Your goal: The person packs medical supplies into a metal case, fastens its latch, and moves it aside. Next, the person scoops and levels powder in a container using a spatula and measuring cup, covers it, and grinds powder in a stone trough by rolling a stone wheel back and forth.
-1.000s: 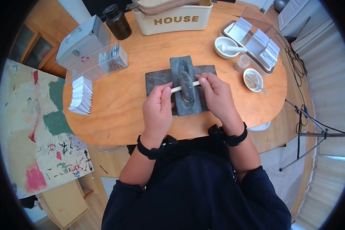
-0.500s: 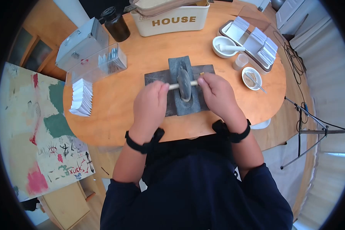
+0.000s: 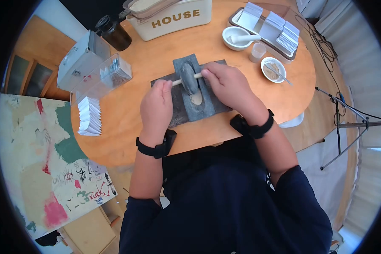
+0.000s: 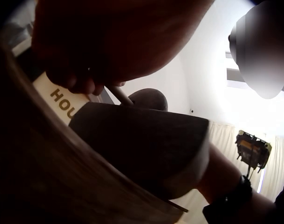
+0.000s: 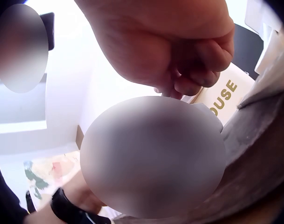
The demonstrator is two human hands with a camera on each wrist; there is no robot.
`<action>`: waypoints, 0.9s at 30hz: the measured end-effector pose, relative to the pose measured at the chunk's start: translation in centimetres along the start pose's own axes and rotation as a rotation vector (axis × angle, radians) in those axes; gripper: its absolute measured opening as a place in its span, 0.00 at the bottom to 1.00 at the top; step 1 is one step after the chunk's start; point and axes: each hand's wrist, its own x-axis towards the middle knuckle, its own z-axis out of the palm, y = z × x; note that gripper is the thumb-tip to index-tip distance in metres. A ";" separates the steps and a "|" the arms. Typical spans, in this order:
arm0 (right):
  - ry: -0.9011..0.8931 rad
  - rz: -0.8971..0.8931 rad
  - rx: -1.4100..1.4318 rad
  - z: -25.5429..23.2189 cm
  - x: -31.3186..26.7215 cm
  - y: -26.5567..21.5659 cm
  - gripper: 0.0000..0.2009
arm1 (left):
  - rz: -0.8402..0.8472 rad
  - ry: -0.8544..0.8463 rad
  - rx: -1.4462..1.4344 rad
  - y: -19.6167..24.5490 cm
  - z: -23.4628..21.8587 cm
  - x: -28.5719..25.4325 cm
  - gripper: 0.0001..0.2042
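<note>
A grey stone grinding wheel (image 3: 189, 79) stands on edge in the far half of a boat-shaped stone trough (image 3: 201, 111). Pale powder (image 3: 196, 99) shows in the groove just nearer the person. Through the wheel runs a light wooden axle rod (image 3: 177, 83). My left hand (image 3: 156, 106) grips its left end, fingers curled round it; my right hand (image 3: 228, 86) holds the other end, thumb along the near side. In the left wrist view, the wheel (image 4: 151, 99) rises above the trough's dark side (image 4: 142, 144). A blurred patch covers the trough's middle in the right wrist view.
Under the trough lies a dark slab (image 3: 178, 112). A white bowl of powder (image 3: 273, 70) with a spoon, a plastic cup (image 3: 258, 52) and a mortar with pestle (image 3: 237, 39) stand at right. Folded papers (image 3: 89, 116) and a clear box (image 3: 120, 70) sit at left.
The wheel has rolled from the trough's middle to its far half, both hands moving forward with the rod. Powder in the groove is now uncovered. The head view has turned slightly.
</note>
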 end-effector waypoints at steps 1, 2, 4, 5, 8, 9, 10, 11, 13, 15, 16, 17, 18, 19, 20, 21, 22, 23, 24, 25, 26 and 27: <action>0.073 -0.001 0.017 0.2 0.6 0.1 0.11 | -0.007 0.000 0.001 0.2 -0.1 0.5 0.12; 0.060 -0.019 -0.033 0.0 0.6 0.4 0.11 | -0.019 -0.002 0.004 0.3 -0.2 0.7 0.12; -0.039 0.001 0.006 -1.1 -0.6 0.6 0.11 | 0.020 -0.026 0.017 1.1 -1.1 -0.7 0.13; -0.136 0.016 0.047 -1.4 -0.7 0.7 0.11 | 0.059 -0.046 0.034 1.3 -1.4 -1.2 0.13; -0.089 0.055 0.041 -1.0 -0.1 0.0 0.12 | -0.007 -0.042 0.005 0.5 -0.6 -0.3 0.14; -0.090 0.060 0.042 -0.7 -0.1 0.0 0.12 | -0.058 -0.038 -0.019 0.3 -0.4 0.1 0.14; -0.054 0.053 0.053 -0.4 0.2 0.1 0.12 | -0.056 -0.034 -0.020 0.5 -0.7 0.2 0.14; -0.016 0.040 0.063 -0.4 0.7 0.1 0.12 | -0.030 -0.064 0.014 0.8 -1.1 0.3 0.14; -0.121 0.041 0.070 -1.8 -0.4 0.2 0.12 | -0.008 -0.084 0.051 0.9 -1.8 -0.3 0.14; -0.227 0.043 0.075 -2.2 -0.2 0.0 0.12 | -0.017 -0.131 -0.039 0.8 -1.8 -1.4 0.14; -0.190 0.062 0.070 -1.9 -0.2 -0.2 0.12 | -0.030 -0.118 -0.097 0.8 -1.5 -1.3 0.14; -0.153 0.084 0.064 -1.7 -0.3 -0.3 0.12 | -0.035 -0.123 -0.097 0.7 -1.4 -1.2 0.14; -0.154 0.085 0.063 -1.7 -0.4 -0.4 0.12 | -0.047 -0.115 -0.102 0.6 -1.3 -0.9 0.13; -0.139 0.083 0.049 -1.8 -0.3 -0.5 0.11 | -0.057 -0.102 -0.109 0.6 -1.3 -0.6 0.13; -0.125 0.079 0.037 -1.8 0.0 -0.6 0.11 | -0.058 -0.098 -0.111 0.7 -1.2 -0.5 0.13; -0.133 0.077 0.037 -2.0 -0.1 -0.6 0.11 | -0.055 -0.105 -0.153 0.8 -1.2 -0.7 0.12; -0.129 0.077 0.080 -2.3 -0.5 -0.5 0.10 | -0.057 -0.109 -0.193 0.9 -1.2 -1.0 0.11; -0.124 0.075 0.122 -2.5 -0.7 -0.4 0.09 | -0.068 -0.100 -0.192 0.8 -1.0 -1.2 0.11; -0.134 0.066 0.123 -2.5 -0.7 -0.3 0.09 | -0.049 -0.109 -0.226 0.8 -0.7 -1.2 0.10; -0.127 0.090 0.162 -2.6 -0.7 -0.2 0.09 | -0.026 -0.118 -0.262 0.7 -0.6 -1.1 0.09; -0.117 0.119 0.200 -2.6 -0.7 -0.1 0.08 | -0.028 -0.114 -0.263 0.6 -0.6 -1.0 0.09; -0.118 0.124 0.197 -2.8 -0.7 -0.2 0.08 | -0.020 -0.102 -0.245 0.7 -0.6 -1.0 0.08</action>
